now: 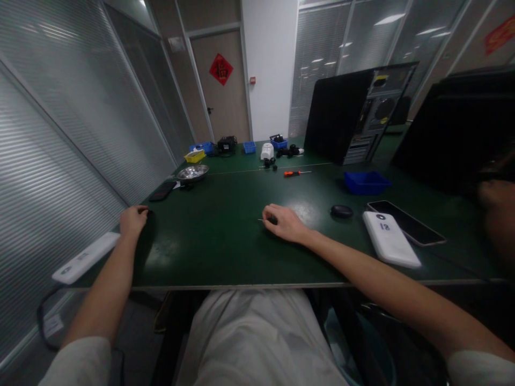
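My left hand [133, 220] rests at the left edge of the green table [225, 246], its fingers curled together around something dark and too small to make out. Near the middle of the table lies my right hand [284, 222], with thumb and fingers closed on a small dark thing; a thin, light tip sticks out to its left. To the right of that hand is a black oval object [341, 211]. An orange-handled screwdriver [292, 173] lies farther back.
A white device [390, 239] overlaps a phone [422, 228] at right, near a blue tray [365, 183]. Behind stands a computer case [341, 112]. A metal dish [193, 172] and dark phone [162, 191] lie back left. Another person's hand [499, 209] shows at far right.
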The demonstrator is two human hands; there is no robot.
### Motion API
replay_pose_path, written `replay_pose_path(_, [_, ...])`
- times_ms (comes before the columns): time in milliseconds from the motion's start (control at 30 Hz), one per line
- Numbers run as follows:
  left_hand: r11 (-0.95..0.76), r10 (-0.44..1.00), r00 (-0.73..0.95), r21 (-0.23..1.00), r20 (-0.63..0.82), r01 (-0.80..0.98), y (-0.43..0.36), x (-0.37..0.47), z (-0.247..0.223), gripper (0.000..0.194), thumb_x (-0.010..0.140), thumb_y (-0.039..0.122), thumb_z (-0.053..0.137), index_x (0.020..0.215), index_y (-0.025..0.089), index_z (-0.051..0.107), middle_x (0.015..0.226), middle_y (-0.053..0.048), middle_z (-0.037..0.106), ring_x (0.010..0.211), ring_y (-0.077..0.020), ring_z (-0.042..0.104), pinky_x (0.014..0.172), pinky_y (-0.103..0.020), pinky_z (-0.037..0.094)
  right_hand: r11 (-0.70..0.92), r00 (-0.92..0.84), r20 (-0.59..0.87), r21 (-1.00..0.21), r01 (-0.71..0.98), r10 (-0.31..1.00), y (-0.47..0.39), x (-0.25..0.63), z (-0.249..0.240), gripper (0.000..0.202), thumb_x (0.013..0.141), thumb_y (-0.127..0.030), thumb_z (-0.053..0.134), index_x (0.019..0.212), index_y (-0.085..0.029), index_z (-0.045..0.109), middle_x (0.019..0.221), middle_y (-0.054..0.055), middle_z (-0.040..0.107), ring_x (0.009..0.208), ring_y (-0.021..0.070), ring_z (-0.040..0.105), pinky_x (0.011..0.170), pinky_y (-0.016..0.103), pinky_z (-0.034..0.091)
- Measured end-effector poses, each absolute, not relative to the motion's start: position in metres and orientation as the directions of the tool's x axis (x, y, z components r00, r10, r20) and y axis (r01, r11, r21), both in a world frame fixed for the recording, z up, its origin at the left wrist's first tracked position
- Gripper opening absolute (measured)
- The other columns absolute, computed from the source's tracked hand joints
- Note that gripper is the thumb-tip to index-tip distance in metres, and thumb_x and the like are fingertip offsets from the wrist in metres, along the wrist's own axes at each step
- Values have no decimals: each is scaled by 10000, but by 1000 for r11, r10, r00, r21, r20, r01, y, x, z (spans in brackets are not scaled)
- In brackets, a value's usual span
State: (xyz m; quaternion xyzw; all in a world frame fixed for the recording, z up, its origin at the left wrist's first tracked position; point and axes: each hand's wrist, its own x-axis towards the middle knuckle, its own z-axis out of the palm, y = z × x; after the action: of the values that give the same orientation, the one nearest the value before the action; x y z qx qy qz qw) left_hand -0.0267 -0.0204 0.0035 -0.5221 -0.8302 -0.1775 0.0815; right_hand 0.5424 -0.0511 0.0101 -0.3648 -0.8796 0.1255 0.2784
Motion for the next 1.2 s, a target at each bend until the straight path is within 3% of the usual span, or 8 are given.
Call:
replay_pose_path(267, [411, 829, -432, 138, 354, 901, -25, -22, 4, 320, 940, 243, 602, 1179, 87, 749, 975, -94, 726, 858, -194, 582, 814, -267, 427, 709, -587, 400, -428, 560, 704, -51, 543, 10, 35, 912, -216, 616, 944, -208, 604, 964, 25, 638, 806, 151, 567, 699, 266, 377])
replay_pose_path(667, [345, 881, -318, -16, 350, 939, -26, -12, 5, 342, 938, 175, 532, 1188, 67, 738, 1065, -140, 700, 955, -237, 613, 864, -311, 458, 717, -584, 415, -423, 554, 697, -49, 543, 8, 38, 907, -216, 621, 941, -213, 603, 956, 17, 636, 801, 148, 567, 698, 267, 374])
replay_pose_path(900, [369, 884, -333, -49, 329, 928, -19, -14, 0, 378, 955, 186, 448, 1141, 60, 753, 1101, -232, 671, 1029, -340, 631, 887, -412, 502, 719, -589, 413, -420, 554, 695, -49, 543, 8, 36, 909, -219, 619, 938, -212, 600, 954, 15, 635, 804, 145, 566, 693, 262, 365])
replay_pose_path(1200, [367, 888, -327, -69, 324, 928, -22, -10, 1, 396, 934, 173, 435, 1145, 55, 748, 1138, -249, 651, 1040, -358, 629, 888, -422, 511, 709, -590, 393, -422, 565, 705, -51, 543, 10, 35, 913, -223, 614, 944, -213, 604, 963, 19, 640, 810, 151, 566, 699, 266, 369])
